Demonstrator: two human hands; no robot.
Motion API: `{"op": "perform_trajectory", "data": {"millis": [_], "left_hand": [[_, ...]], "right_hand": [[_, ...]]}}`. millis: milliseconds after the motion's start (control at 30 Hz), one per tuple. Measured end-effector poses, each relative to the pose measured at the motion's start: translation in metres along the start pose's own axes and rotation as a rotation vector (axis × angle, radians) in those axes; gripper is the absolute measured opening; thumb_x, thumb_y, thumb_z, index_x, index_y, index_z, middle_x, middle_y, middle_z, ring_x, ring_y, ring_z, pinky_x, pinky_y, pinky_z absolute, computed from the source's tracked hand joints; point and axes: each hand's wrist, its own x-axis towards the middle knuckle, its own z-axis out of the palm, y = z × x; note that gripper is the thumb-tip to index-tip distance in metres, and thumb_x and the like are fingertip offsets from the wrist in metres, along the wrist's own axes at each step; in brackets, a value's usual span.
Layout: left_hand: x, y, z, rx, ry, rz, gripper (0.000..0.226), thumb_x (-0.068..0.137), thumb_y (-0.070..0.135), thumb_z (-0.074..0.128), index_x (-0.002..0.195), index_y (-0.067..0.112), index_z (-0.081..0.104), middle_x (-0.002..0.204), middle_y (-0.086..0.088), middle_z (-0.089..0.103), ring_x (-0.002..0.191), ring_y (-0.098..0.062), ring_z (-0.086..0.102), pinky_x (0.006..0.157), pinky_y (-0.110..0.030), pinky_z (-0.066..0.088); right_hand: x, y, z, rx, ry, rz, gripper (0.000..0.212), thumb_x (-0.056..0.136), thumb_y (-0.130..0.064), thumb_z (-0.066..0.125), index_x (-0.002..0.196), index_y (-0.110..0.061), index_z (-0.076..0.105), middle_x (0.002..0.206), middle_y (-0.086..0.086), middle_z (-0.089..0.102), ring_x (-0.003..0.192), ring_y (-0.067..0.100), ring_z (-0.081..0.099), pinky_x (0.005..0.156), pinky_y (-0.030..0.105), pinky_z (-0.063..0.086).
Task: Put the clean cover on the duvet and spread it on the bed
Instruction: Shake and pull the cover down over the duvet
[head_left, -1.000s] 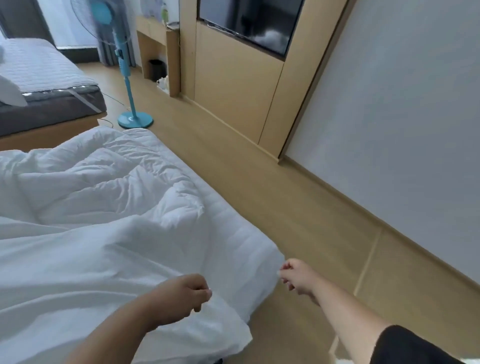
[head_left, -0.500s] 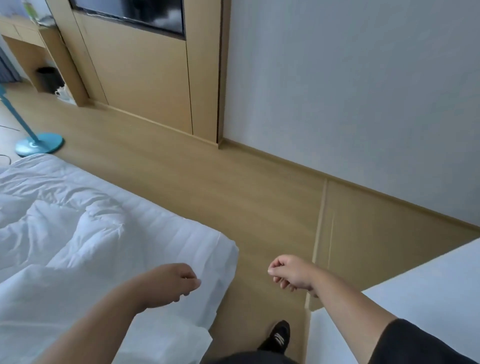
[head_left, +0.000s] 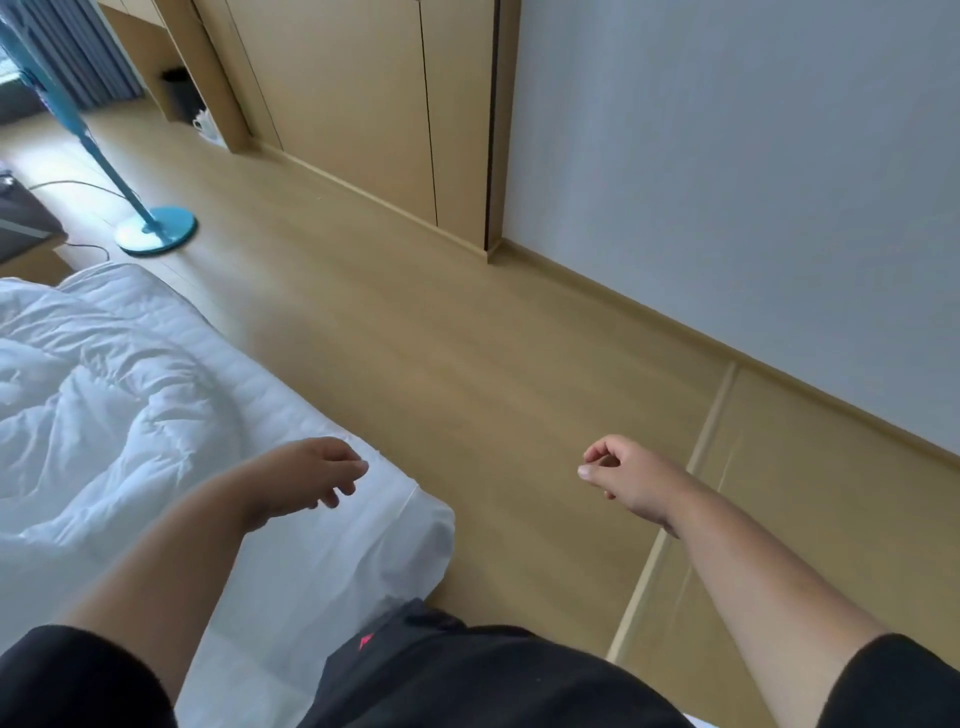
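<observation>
At the left side of the frame, a white duvet (head_left: 119, 415) lies crumpled on the bed (head_left: 363, 525).

Its long side runs from the lower middle up to the upper left, and the left edge cuts it off. The left hand (head_left: 306, 480) hangs over the bed corner, fingers loosely bent, holding nothing. The right hand (head_left: 621, 475) floats over the wood floor (head_left: 467, 364), fingers curled in with nothing inside. A blue fan stand (head_left: 156, 228) sits upper left. A small red mark on the black clothes (head_left: 467, 675) is too blurry to read.
</observation>
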Motion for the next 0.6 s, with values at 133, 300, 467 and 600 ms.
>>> {"op": "perform_trajectory", "data": {"millis": [133,300,467,600], "left_hand": [[0.047,0.026,-0.032,-0.074,0.070,-0.014,0.016,0.098,0.033,0.062,0.099,0.021,0.072,0.095,-0.001,0.075,0.083,-0.019,0.069,0.076,-0.031,0.053],[0.137,0.050,-0.081,-0.131,0.132,0.004,0.017,0.098,0.033,0.063,0.095,0.019,0.074,0.091,-0.003,0.075,0.078,-0.018,0.069,0.073,-0.032,0.053],[0.226,0.087,-0.139,-0.165,0.188,-0.005,0.018,0.099,0.032,0.062,0.096,0.016,0.071,0.093,-0.008,0.074,0.075,-0.022,0.066,0.071,-0.036,0.052],[0.274,0.135,-0.197,-0.150,0.218,0.023,0.018,0.097,0.036,0.063,0.094,0.020,0.071,0.091,-0.003,0.074,0.080,-0.023,0.069,0.076,-0.038,0.055]], "right_hand": [[0.050,-0.024,-0.035,0.044,0.002,-0.030,0.015,0.089,-0.042,0.069,0.101,-0.035,0.062,0.096,-0.003,0.068,0.080,0.014,0.065,0.071,0.032,0.049],[0.132,-0.056,-0.081,-0.002,0.000,-0.002,0.029,0.091,-0.039,0.070,0.116,-0.034,0.057,0.108,-0.009,0.059,0.092,0.014,0.065,0.082,0.034,0.050],[0.201,-0.105,-0.142,-0.068,0.165,0.029,0.037,0.094,-0.041,0.067,0.126,-0.039,0.050,0.117,-0.017,0.053,0.105,0.009,0.060,0.092,0.038,0.052],[0.255,-0.149,-0.178,-0.044,0.160,0.027,0.033,0.094,-0.037,0.068,0.124,-0.036,0.054,0.116,-0.014,0.056,0.103,0.012,0.063,0.092,0.041,0.054]]}}
